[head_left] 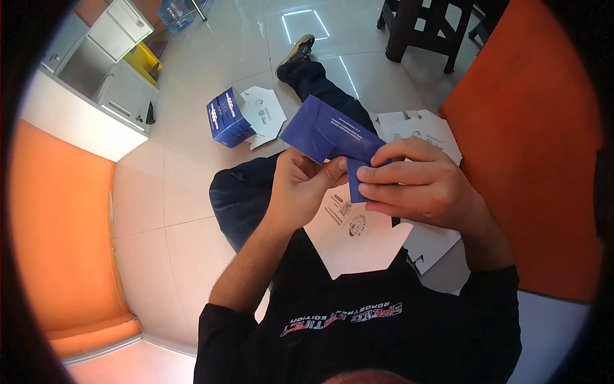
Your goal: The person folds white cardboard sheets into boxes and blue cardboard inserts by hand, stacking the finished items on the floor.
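A blue and white printed carton (334,133) is held above my lap, its blue side walls folded up and its white, printed panel (358,240) hanging toward my shirt. My left hand (305,185) pinches the carton's lower blue edge with thumb and fingers. On the right, my right hand (419,182) is closed around a blue flap, the fingers over its outer face. The two hands are close together, with the thumb of my left hand near the flap. Part of the carton is hidden behind my fingers.
Stacked blue cartons (229,118) stand on the tiled floor beside a flat white one (263,115). More white sheets (419,128) lie right of my outstretched leg. A dark stool (427,32) stands at the top right, grey cabinets (121,96) at the left, and an orange panel (531,153) at the right.
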Demonstrator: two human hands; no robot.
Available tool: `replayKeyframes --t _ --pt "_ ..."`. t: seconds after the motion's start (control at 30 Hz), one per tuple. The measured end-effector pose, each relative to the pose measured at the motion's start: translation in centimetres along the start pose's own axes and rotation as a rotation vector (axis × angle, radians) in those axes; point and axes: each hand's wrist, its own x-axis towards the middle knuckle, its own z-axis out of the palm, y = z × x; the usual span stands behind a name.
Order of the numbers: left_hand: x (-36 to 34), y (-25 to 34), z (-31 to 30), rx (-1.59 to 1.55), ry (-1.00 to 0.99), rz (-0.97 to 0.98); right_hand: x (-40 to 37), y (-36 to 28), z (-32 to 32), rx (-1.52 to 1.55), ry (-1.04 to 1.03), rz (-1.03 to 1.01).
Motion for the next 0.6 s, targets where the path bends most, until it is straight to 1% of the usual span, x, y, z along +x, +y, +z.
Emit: replayKeyframes --t 0.1,0.17,0.3,0.37,0.47,0.53,0.6 --pt "0.0 0.1 0.2 0.043 -0.038 -0.011 0.0 0.0 0.2 0.005 0.011 0.009" --pt "0.2 -0.6 0.6 0.119 -0.014 0.111 0.1 0.0 0.4 -0.028 0.028 0.028" --pt "0.3 -1.2 0.8 0.127 0.048 0.106 0.4 -0.2 1.8 -0.126 0.104 0.071" --pt "0.3 -0.9 0.8 0.025 0.062 0.087 0.4 -0.2 2.4 -0.146 0.136 0.082" --pt "0.3 -0.8 0.5 -0.015 0.038 0.100 0.7 -0.3 2.8 -0.175 0.176 0.099" --pt "0.3 -1.2 0.4 -0.002 0.046 0.130 0.9 -0.4 2.9 -0.100 0.208 0.149" --pt "0.3 -1.6 0.5 0.011 0.058 0.156 1.1 -0.2 3.3 -0.109 0.217 0.157"
